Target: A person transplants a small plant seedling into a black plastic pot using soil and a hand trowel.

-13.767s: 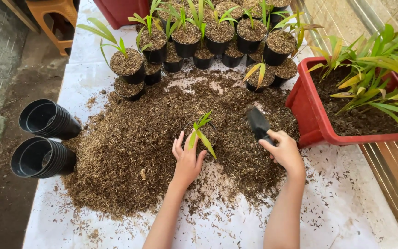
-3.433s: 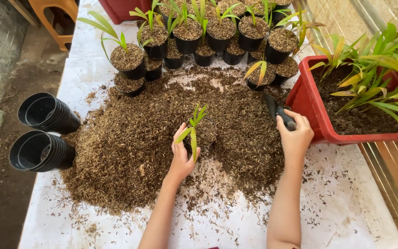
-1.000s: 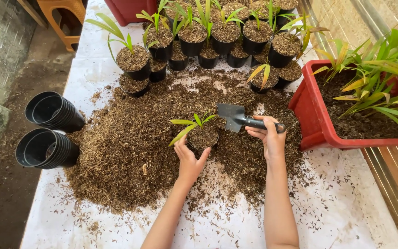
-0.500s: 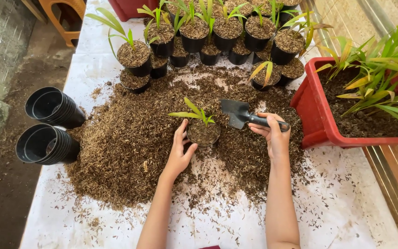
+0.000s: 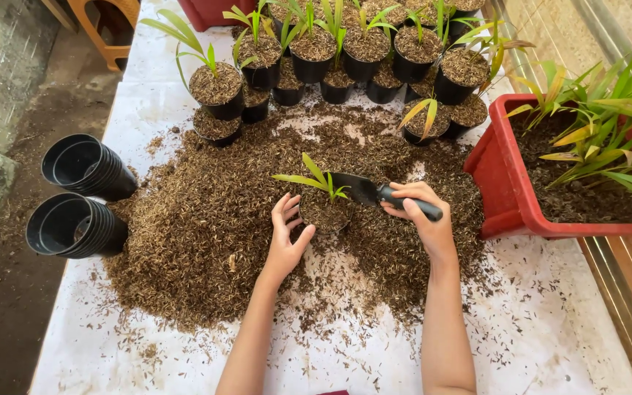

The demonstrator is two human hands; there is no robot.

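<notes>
A small black pot (image 5: 325, 213) filled with brown potting mix stands in the middle of a big heap of the same mix (image 5: 206, 219). A green seedling (image 5: 314, 175) grows from it. My left hand (image 5: 285, 238) cups the pot's left side, fingers spread against it. My right hand (image 5: 422, 216) grips the black handle of a small trowel (image 5: 363, 190), whose dark blade rests at the pot's upper right rim.
Several filled black pots with seedlings (image 5: 360, 47) stand at the far edge of the white sheet (image 5: 550, 329). A red planter box (image 5: 506, 183) of green plants sits on the right. Two stacks of empty black pots (image 5: 82, 194) lie on the left edge.
The trowel blade has come down from above the heap to the pot's rim. My left hand has moved in against the pot's side.
</notes>
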